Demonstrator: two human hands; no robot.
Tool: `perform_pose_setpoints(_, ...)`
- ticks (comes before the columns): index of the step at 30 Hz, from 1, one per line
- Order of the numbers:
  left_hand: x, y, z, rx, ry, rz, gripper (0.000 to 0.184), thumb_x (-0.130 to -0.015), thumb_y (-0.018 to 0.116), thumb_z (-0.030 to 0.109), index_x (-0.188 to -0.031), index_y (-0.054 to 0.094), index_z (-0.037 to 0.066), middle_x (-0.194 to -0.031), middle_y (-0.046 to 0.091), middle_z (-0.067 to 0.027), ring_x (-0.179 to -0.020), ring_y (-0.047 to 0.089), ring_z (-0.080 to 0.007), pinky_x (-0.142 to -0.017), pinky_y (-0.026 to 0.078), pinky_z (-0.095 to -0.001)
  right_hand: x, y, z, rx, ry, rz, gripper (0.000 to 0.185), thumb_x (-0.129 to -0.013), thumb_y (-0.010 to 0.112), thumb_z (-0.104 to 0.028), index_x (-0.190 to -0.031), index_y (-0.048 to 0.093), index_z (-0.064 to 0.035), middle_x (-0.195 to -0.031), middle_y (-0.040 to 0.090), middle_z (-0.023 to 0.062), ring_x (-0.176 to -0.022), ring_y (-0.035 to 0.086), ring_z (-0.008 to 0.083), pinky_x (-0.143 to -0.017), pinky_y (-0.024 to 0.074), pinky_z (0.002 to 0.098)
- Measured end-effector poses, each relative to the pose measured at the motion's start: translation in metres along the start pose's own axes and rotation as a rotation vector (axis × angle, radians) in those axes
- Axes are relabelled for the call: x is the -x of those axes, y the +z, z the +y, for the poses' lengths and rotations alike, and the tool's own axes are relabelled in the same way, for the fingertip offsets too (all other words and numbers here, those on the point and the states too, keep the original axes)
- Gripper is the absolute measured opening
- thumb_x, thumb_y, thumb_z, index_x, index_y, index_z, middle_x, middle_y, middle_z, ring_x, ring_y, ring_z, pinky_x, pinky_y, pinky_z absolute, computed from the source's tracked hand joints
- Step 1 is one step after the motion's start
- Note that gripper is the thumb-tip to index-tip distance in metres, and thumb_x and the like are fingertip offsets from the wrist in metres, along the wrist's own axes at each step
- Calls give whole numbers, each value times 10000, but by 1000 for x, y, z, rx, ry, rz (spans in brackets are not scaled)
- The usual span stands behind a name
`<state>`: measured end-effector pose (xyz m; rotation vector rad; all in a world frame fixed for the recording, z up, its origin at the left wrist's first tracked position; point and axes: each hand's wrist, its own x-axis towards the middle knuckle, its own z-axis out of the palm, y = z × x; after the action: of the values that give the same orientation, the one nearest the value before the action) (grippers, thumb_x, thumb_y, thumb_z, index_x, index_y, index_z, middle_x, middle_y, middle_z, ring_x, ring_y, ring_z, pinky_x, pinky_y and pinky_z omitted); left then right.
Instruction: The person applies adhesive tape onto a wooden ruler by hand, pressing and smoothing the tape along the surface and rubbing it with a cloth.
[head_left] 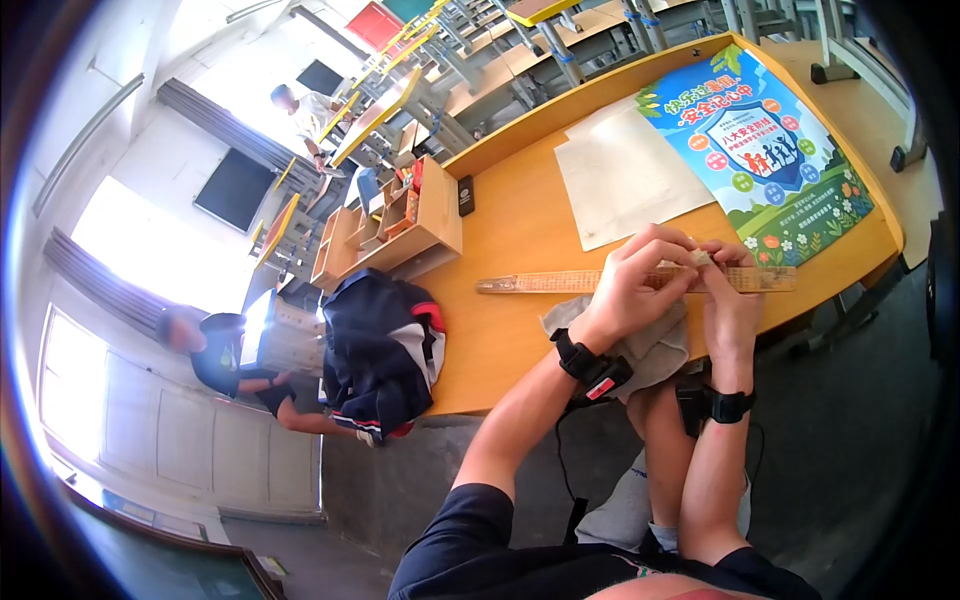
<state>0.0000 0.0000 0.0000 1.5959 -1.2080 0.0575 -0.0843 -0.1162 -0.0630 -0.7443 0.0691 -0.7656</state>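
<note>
My left hand [645, 280] and my right hand [730, 295] meet above the desk, fingers pinched together. Between their fingertips is a small crumpled pale piece [698, 258]; its material is too small to make out. A long yellowish ruler [540, 283] lies across the desk beneath both hands, partly hidden by them. Below my left hand, a grey cloth [655, 350] hangs over the desk's near edge. A dark band with a small device is strapped round each wrist.
On the orange desk [510, 240] lie a colourful poster [760, 150], pale paper sheets [625, 180] and a black object [466, 195]. A wooden organizer [400, 225] and dark jacket [375, 340] sit at the left. Two other people are beyond, among school desks.
</note>
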Motion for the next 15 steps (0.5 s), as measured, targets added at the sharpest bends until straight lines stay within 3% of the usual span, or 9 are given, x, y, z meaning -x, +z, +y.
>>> perform_pose_setpoints(2, 0, 0, -2, -14, 153, -42, 220, -749, 736, -72, -921, 656, 40, -1076, 658, -124, -995, 667, -252, -814, 547, -316, -1, -1, 1, -38, 37, 49, 183, -887, 605, 98, -997, 544, -35, -1094, 620, 99, -1026, 588, 170, -927, 476, 292)
perform_pose_setpoints(5, -1, -4, 1, 0, 195, -49, 215, -748, 716, -88, -913, 657, 35, -1061, 662, -125, -967, 670, -252, -812, 550, -321, -1, 5, 5, -79, 60, 81, 176, -882, 611, 98, -981, 547, -33, -1088, 619, 93, -1017, 588, 166, -918, 475, 289)
perform_pose_setpoints(15, 1, -4, 4, -16, 169, -2, 198, -749, 706, -101, -893, 649, 22, -1057, 652, -133, -926, 669, -243, -798, 559, -328, 4, 8, 1, 21, 18, 76, 195, -875, 643, 62, -1062, 627, 8, -1023, 644, 79, -951, 606, 148, -891, 470, 266)
